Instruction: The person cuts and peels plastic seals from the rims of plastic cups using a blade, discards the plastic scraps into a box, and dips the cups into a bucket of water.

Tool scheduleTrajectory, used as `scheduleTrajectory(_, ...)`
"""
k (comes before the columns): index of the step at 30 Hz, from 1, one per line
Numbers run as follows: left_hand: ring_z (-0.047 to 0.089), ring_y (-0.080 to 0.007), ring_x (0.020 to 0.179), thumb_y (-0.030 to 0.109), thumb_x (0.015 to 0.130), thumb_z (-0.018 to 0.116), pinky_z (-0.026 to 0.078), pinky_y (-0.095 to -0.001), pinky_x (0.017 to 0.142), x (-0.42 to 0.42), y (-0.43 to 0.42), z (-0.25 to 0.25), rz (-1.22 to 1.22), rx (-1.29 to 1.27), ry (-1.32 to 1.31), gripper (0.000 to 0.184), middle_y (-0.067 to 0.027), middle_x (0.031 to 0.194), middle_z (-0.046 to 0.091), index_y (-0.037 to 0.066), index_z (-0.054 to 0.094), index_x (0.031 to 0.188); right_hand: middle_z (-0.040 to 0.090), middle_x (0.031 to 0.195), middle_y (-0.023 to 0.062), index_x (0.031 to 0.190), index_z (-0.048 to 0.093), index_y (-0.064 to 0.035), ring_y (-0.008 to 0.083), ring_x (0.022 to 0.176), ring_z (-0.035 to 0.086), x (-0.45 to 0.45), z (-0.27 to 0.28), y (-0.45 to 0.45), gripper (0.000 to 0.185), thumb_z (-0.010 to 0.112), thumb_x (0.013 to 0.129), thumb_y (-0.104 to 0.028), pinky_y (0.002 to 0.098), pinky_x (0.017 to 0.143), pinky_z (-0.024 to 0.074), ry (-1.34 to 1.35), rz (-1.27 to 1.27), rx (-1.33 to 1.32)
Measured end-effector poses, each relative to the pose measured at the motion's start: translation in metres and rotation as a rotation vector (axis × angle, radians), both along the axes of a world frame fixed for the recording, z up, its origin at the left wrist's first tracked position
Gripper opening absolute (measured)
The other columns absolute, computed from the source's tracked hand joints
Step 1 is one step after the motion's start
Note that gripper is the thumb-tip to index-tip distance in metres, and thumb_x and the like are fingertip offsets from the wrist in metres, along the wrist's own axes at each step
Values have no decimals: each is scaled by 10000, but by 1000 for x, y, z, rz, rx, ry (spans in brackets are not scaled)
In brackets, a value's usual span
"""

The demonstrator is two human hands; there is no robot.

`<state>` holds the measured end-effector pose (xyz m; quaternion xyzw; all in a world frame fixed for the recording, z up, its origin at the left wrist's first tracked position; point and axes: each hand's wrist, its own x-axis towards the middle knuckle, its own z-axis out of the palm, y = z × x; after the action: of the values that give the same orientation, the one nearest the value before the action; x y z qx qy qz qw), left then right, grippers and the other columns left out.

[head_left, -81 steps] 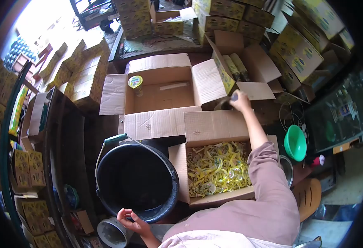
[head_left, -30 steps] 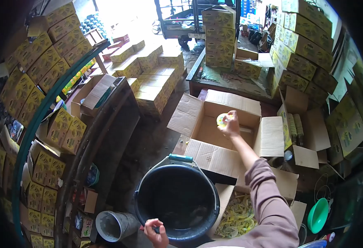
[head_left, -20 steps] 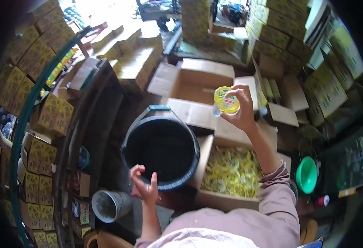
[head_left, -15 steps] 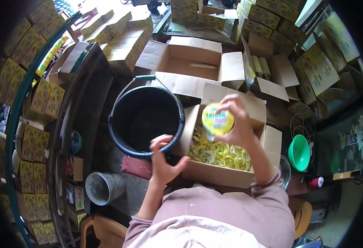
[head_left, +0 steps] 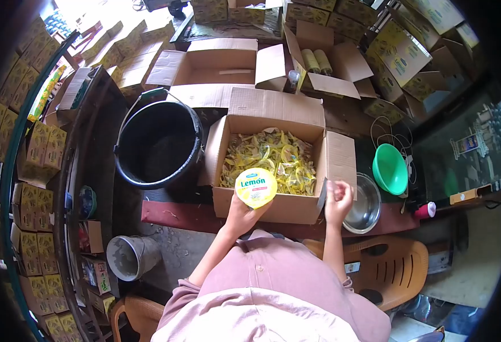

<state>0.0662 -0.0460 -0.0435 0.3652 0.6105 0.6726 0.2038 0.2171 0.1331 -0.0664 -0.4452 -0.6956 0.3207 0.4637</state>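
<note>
My left hand [head_left: 241,218] is wrapped round a round yellow tub [head_left: 255,188] whose lid reads "Lemon". It holds the tub over the front wall of an open cardboard box [head_left: 296,210]. Inside that box lies a heap of small yellow-and-clear packets [head_left: 270,154]. My right hand [head_left: 338,200] is raised at the box's front right corner, in front of the steel bowl [head_left: 369,208]. Its fingers are curled together; whether anything is in them I cannot make out. A thin dark grey edge [head_left: 322,192] shows just left of those fingers.
On the left stands a black bucket [head_left: 158,145], with a grey bucket [head_left: 131,257] lower down. A second open carton [head_left: 222,62] sits behind the packet box. To the right are a green bowl [head_left: 389,169] and an orange plastic chair [head_left: 384,268]. Stacked yellow cartons line the shelves.
The tub has passed from my right hand to my left. My left hand has left the black bucket's rim, and my right hand has moved to the box's front right corner. The view has shifted.
</note>
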Motion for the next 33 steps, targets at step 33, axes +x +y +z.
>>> scheduleTrajectory(33,540,-231,963,27,587,744,420,-309,850,-52,34,-14,302,-9,182,739,-140,1013,527,-4,287,1168,583,751,-15,899,609,-32,27,693,510,-72,52,-15,106,611,799,-65,182,611,405,226,597,-399)
